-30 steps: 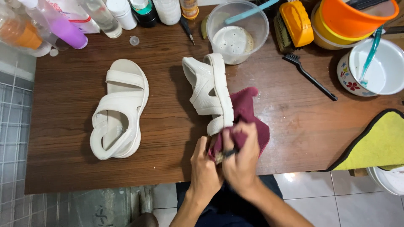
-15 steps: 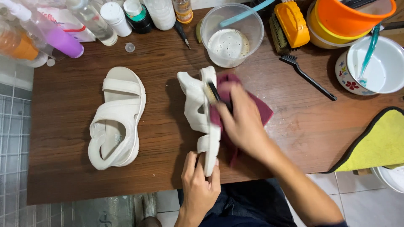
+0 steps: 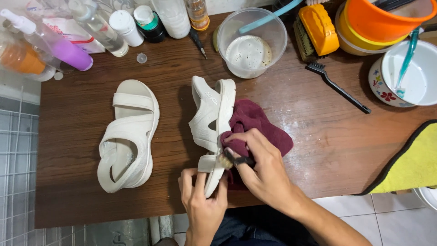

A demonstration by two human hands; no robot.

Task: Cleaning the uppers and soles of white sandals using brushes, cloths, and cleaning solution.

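A white sandal [image 3: 210, 116] stands tipped on its side in the middle of the wooden table [image 3: 86, 191]. My left hand [image 3: 202, 193] grips its near end. My right hand [image 3: 259, 166] holds a small dark-handled brush [image 3: 230, 160] against the sandal's sole edge, and a maroon cloth [image 3: 261, 123] lies under that hand. The second white sandal [image 3: 127, 136] lies flat to the left, untouched.
A clear tub of soapy water [image 3: 250, 43] with a teal brush stands behind the sandal. Several bottles [image 3: 104, 27] line the back left. A black brush [image 3: 337, 86], a yellow scrub brush [image 3: 318, 27], orange bowls [image 3: 382, 20], a white pot [image 3: 412, 75] and a yellow mat [image 3: 409, 164] sit to the right.
My right hand has drawn back from the sandal's far end to its near end, next to my left hand. More of the maroon cloth now shows.
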